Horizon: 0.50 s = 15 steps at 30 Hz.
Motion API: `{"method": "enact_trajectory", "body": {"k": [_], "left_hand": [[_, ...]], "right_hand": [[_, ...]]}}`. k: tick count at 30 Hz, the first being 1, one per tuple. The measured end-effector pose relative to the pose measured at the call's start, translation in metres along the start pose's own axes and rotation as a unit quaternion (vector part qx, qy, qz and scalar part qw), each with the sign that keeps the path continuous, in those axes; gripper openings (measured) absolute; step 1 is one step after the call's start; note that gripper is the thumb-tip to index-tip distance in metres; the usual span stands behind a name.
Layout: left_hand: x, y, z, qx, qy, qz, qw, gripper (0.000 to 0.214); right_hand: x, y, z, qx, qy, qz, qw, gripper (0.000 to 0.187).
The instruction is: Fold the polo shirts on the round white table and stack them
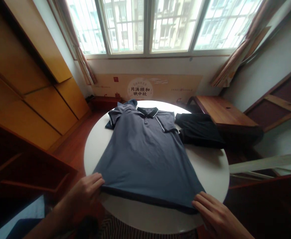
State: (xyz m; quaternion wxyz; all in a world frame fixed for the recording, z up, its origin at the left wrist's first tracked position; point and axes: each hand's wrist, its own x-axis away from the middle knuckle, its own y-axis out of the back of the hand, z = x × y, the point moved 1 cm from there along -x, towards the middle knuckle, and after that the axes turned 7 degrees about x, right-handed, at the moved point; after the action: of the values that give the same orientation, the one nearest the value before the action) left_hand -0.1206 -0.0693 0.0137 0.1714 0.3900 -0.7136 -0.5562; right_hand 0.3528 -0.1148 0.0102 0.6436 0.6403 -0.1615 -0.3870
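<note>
A grey-blue polo shirt [145,149] lies spread face up on a round white table [210,166], collar toward the window. My left hand [84,192] pinches the shirt's bottom left hem corner at the table's near edge. My right hand [215,212] grips the bottom right hem corner, fingers curled onto the cloth.
A folded black garment [200,131] lies on the table's far right. A wooden desk [222,111] stands behind it. Wooden cabinets [31,99] line the left wall. A printed cardboard panel [145,87] leans under the window. A wooden bed rail [264,162] runs at the right.
</note>
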Motion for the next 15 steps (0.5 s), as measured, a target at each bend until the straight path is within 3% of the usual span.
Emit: {"method": "enact_trajectory", "body": {"k": [4, 8, 11, 13, 15], "left_hand": [[0.009, 0.013, -0.002, 0.023, 0.0, 0.057, 0.998, 0.027], [0.005, 0.022, 0.005, 0.102, 0.036, 0.126, 0.986, 0.008], [-0.029, 0.03, 0.037, 0.118, 0.078, 0.031, 0.989, 0.033], [-0.07, 0.038, 0.071, 0.112, 0.138, -0.077, 0.981, 0.039], [-0.12, 0.046, 0.108, 0.118, 0.229, -0.156, 0.954, 0.034]], "right_hand": [[-0.009, 0.016, 0.013, -0.004, 0.006, 0.019, 1.0, 0.032], [-0.023, 0.031, 0.012, -0.037, 0.001, 0.072, 0.997, 0.026], [-0.062, 0.035, 0.007, -0.058, 0.013, 0.096, 0.994, 0.021], [-0.103, 0.029, 0.01, -0.064, 0.043, 0.127, 0.989, 0.017], [-0.149, 0.016, 0.019, -0.049, 0.083, 0.146, 0.985, 0.011]]}}
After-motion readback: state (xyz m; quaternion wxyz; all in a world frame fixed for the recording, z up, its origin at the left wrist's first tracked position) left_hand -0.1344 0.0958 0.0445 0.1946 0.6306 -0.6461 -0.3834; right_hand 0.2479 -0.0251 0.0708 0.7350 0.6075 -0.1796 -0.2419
